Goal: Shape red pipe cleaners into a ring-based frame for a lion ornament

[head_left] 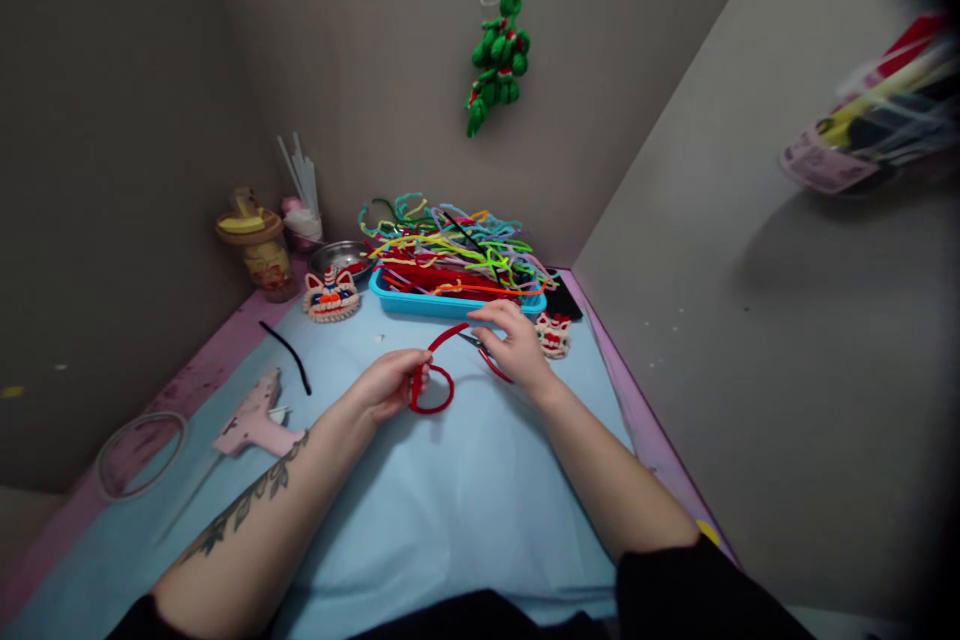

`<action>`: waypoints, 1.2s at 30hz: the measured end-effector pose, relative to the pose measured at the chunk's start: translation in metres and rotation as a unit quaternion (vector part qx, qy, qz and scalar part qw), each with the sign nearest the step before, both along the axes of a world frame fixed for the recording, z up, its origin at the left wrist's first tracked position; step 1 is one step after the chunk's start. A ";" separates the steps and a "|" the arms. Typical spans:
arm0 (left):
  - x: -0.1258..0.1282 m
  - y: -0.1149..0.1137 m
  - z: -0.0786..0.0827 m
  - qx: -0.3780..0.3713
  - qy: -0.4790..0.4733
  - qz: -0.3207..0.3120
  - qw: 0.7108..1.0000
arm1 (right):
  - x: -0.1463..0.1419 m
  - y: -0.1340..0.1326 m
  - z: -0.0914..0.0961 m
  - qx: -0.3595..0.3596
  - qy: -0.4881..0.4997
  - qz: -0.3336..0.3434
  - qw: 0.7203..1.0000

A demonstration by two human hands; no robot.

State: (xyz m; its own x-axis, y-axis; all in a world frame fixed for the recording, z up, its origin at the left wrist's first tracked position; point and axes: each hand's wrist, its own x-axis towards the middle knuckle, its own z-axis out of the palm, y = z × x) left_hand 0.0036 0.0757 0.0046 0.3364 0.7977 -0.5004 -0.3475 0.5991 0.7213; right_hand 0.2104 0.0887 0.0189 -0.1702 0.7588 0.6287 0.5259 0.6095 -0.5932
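Observation:
A red pipe cleaner (452, 390), bent into a loop below and running up to the right, is pinched in my left hand (394, 382). At its upper end, the curved fingers of my right hand (514, 345) close on the tip. Red-handled scissors (495, 367) lie just beneath my right hand, which covers part of them. Behind both hands stands a blue tray (457, 304) heaped with pipe cleaners (457, 245) of many colours.
On the left are a pink glue gun (259, 420), a black pipe cleaner (286, 355) and a clear ring (142, 455). Lion-head pieces (331, 298) (553, 335) flank the tray. Behind are a metal bowl (341, 257), cup (266, 255) and phone (564, 298). A green ornament (501, 55) hangs above.

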 end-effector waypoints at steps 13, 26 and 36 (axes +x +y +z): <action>-0.003 0.000 -0.004 -0.039 -0.048 -0.088 0.994 | 0.011 0.004 0.000 0.083 -0.059 0.059 0.993; -0.003 -0.008 -0.005 0.056 -0.097 -0.208 0.972 | 0.012 -0.005 0.012 0.013 0.008 0.148 0.989; -0.009 -0.004 0.009 0.215 0.117 -0.116 0.962 | 0.013 -0.008 0.023 0.034 -0.169 0.138 0.975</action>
State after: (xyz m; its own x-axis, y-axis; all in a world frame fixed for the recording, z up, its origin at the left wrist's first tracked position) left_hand -0.0052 0.0721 0.0137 0.4488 0.8651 -0.2240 -0.0375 0.2686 0.9625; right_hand 0.2231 0.0803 0.0423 -0.5683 0.6125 0.5494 0.4938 0.7880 -0.3677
